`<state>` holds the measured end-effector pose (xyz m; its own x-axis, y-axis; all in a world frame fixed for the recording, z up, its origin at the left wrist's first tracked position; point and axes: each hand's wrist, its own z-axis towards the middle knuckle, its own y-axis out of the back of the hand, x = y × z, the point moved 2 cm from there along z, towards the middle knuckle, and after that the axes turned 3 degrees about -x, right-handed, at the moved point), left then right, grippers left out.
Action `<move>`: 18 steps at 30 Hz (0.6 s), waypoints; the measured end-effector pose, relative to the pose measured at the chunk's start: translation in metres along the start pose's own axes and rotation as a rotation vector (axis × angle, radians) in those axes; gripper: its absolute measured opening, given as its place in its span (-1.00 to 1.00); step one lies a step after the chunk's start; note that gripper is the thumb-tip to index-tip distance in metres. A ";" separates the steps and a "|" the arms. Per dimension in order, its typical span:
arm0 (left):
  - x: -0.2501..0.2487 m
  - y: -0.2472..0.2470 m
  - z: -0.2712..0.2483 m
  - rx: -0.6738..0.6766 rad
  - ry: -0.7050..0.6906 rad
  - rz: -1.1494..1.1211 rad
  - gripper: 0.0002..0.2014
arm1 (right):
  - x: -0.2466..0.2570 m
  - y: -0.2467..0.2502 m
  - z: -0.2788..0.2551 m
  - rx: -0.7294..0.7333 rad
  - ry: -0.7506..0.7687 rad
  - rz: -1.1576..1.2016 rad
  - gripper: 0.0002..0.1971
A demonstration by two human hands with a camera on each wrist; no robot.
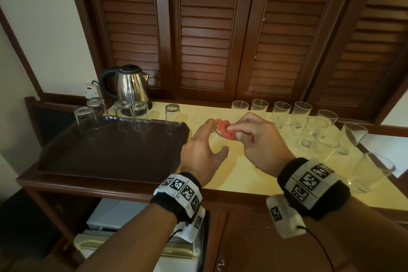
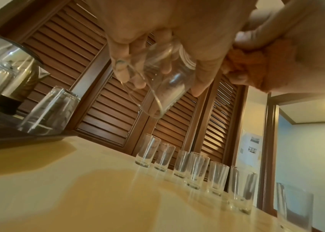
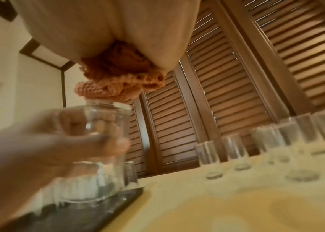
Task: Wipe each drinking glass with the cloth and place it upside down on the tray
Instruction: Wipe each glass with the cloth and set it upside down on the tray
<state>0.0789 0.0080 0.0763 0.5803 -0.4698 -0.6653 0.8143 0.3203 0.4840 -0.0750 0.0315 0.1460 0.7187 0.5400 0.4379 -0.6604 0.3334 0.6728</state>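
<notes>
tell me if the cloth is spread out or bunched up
Bunched up: the cloth is crumpled in the right hand, against the held glass.

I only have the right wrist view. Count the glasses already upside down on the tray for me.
Observer: Head view shows five upside-down glasses along the tray's far edge.
Operator: Tell me where there's room.
Observer: The tray's near half is bare.
Operator: Name what's behind the tray.
Observer: A steel kettle with a black handle.
</notes>
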 end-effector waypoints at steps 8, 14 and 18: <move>-0.007 0.000 -0.003 0.007 0.006 -0.024 -0.38 | 0.001 0.003 -0.004 -0.002 -0.012 0.012 -0.70; -0.011 -0.003 -0.006 0.010 -0.001 -0.018 -0.34 | 0.007 0.000 -0.008 -0.033 -0.004 0.006 -0.71; -0.012 -0.001 -0.010 0.014 0.005 0.010 -0.36 | -0.003 0.005 -0.006 -0.025 -0.016 -0.077 -0.69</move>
<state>0.0706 0.0212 0.0785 0.5882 -0.4626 -0.6633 0.8084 0.3136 0.4982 -0.0821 0.0365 0.1445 0.7708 0.4995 0.3954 -0.6083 0.3928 0.6897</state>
